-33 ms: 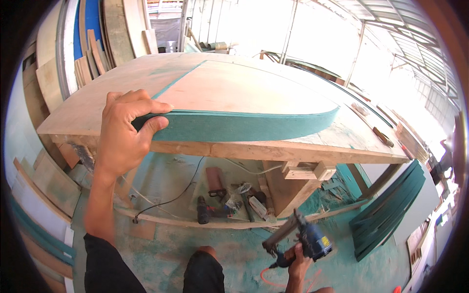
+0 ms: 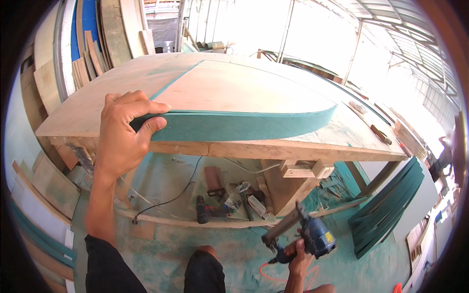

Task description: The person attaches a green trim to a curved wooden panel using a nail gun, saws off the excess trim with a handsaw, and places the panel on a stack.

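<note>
My left hand (image 2: 126, 132) pinches the near left end of a teal edging strip (image 2: 234, 126), thumb on its outer face and fingers over the top edge. Standing upright on the workbench, the strip runs along the front of a flat wooden panel (image 2: 234, 88) and bends round its right end. Thin gaps between layers show along the strip's top. Low on the right, away from the bench, my right hand (image 2: 297, 255) grips a dark blue nail gun (image 2: 315, 238) by its handle. An orange air hose (image 2: 269, 277) trails from it.
The wooden workbench (image 2: 366, 141) has pliers (image 2: 381, 135) on its right side. Under it lie a cordless drill (image 2: 202, 210), other tools and cables. Teal strips (image 2: 388, 210) lean in a pile on the right. Boards (image 2: 115, 39) stand at the back left.
My right hand and the nail gun have shifted slightly to the right. The whole view has moved a little; my left hand keeps its hold on the strip.
</note>
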Demonstrator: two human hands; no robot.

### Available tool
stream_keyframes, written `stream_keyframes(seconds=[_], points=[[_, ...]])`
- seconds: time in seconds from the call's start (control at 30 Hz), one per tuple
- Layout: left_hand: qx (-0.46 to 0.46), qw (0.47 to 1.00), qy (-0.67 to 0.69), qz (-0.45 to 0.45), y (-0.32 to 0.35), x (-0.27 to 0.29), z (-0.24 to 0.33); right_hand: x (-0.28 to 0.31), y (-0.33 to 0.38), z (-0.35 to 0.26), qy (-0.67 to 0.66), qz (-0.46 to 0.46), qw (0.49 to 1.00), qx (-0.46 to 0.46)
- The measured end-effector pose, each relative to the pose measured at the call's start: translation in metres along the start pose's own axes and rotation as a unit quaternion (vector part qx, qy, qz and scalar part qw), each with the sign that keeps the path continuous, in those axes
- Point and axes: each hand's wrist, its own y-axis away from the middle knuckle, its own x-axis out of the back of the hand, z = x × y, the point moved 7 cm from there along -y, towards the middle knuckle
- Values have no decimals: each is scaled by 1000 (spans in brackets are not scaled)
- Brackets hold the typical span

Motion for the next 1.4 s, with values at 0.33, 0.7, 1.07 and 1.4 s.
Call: stream_keyframes(seconds=[0.33, 0.7, 1.07, 1.4], points=[[2, 999, 27, 42, 6, 4, -3, -163, 9, -128, 98, -80, 970, 208], [-4, 999, 35, 23, 4, 0, 4, -189, -7, -131, 85, -43, 965, 244], [-20, 998, 43, 38, 4, -1, 2, -191, -7, -132, 144, -42, 962, 229], [-24, 998, 50, 43, 5, -2, 0, -204, 10, -156, 173, -33, 908, 381]])
